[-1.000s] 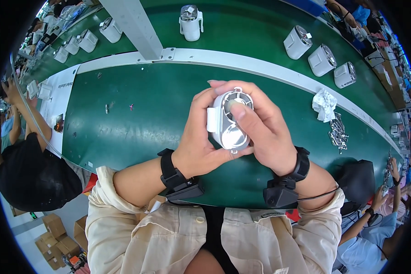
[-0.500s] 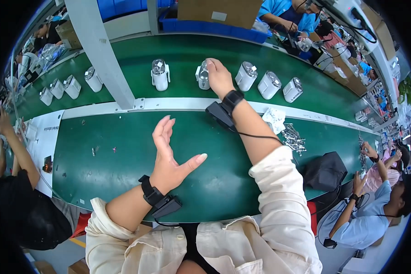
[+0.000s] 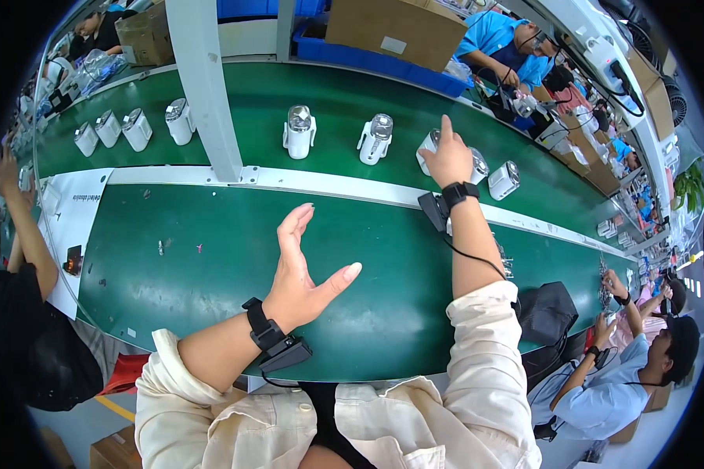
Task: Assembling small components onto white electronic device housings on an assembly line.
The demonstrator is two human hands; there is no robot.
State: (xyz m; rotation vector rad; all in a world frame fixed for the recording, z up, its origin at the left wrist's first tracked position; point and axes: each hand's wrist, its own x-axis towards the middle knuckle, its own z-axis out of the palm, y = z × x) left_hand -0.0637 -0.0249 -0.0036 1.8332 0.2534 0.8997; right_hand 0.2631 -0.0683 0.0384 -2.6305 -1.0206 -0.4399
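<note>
My left hand (image 3: 301,270) hovers over the green table, open and holding nothing, its thumb stretched to the right. My right hand (image 3: 450,160) reaches over the green strip beyond the pale rail, index finger pointing away from me. It covers part of a white device with a clear top (image 3: 427,150); the other fingertips are hidden, so whether they touch it does not show. Just right of the hand another white device (image 3: 479,166) is partly covered. To its left stands a white device with side arms (image 3: 375,139), upright, and farther left a similar device (image 3: 299,131).
More white devices stand at the left, one (image 3: 178,121) beside a pale post (image 3: 203,94). At far right is another white device (image 3: 504,180). A black bag (image 3: 547,313) lies right of my forearm, near partly hidden metal parts (image 3: 506,258). Co-workers sit on both sides.
My right hand has left the device with side arms, which now stands in plain view, and moved right to another device. My left hand stays nearly still. The view has shifted slightly.
</note>
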